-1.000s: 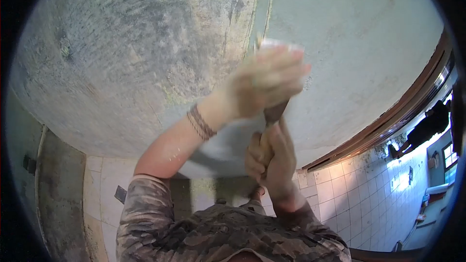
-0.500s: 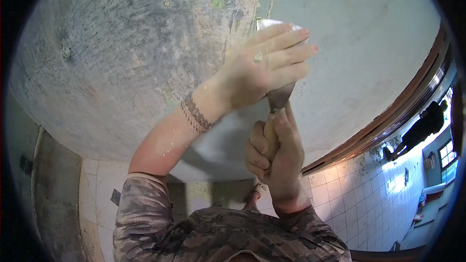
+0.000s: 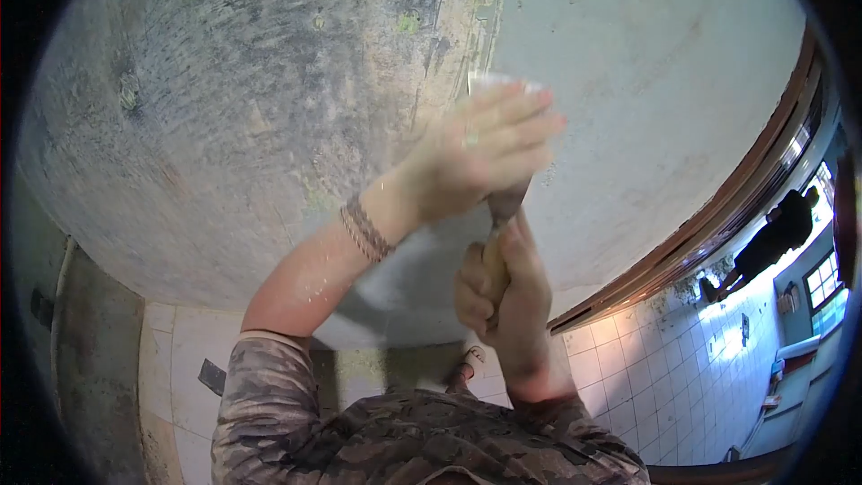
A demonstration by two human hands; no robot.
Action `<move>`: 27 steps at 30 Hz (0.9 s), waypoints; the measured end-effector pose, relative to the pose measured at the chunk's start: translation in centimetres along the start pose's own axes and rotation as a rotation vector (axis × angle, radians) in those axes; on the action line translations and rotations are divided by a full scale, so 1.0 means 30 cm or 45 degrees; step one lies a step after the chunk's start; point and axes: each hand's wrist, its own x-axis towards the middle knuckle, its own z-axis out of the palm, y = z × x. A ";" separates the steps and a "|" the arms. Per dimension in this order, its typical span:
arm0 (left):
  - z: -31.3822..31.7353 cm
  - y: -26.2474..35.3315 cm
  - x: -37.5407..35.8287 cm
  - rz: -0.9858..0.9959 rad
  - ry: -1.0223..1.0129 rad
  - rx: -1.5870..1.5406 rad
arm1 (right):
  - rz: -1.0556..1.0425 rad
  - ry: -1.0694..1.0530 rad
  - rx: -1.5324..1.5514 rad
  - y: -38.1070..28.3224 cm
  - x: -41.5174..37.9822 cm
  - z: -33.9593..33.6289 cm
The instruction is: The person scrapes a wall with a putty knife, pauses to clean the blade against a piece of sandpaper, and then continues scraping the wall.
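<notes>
Stained grey-brown surface (image 3: pixel 99 368), at 8 o'clock from the centre of the view. Flat dark object (image 3: pixel 213 375), also at 8, on pale tiles just beside a camouflage sleeve (image 3: pixel 265 386). Wall patch (image 3: pixel 269 81), at 10 o'clock: rough, mottled grey and off-white, with streaked marks. Braided bracelet (image 3: pixel 364 229), at 9, near centre, around the left wrist; white specks on the forearm below it. Camouflage shirt (image 3: pixel 431 436), at 6. Sandalled foot (image 3: pixel 469 364), between 5 and 6, on the floor.

Left hand (image 3: pixel 471 148), at 1 o'clock: fingers extended, laid flat across the blade of a scraper; a pale speck on its back. The hand is blurred, so whether its fingertips touch the wall cannot be told. Scraper (image 3: pixel 509 204), from 1 o'clock down to 4: pale blade edge uppermost, before the wall; darker blade neck below the hand; yellowish handle lowest. Right hand (image 3: pixel 512 292), between 4 and 5: fingers wrapped around the handle.

Smooth grey-green wall (image 3: pixel 646 117), at 2. Tiled floor (image 3: pixel 637 377), at 4. Brown trim (image 3: pixel 709 242), at 3, along the wall's edge. Person in dark clothing (image 3: pixel 779 229), also at 3, well apart. Window (image 3: pixel 822 278), between 3 and 4.
</notes>
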 end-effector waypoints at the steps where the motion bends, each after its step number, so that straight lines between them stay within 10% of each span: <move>1: 0.003 0.012 -0.016 -0.026 -0.073 -0.026 | 0.044 0.032 0.011 0.011 -0.008 -0.003; 8: -0.077 -0.131 0.182 0.134 0.111 0.135 | -0.029 0.200 0.008 -0.142 0.076 0.137; 17: 0.124 0.192 -0.379 -0.137 -0.198 0.036 | 0.130 0.040 0.002 0.355 -0.038 -0.259; 27: 0.062 0.140 -0.283 -0.134 -0.161 -0.011 | 0.233 0.142 0.069 0.248 -0.052 -0.156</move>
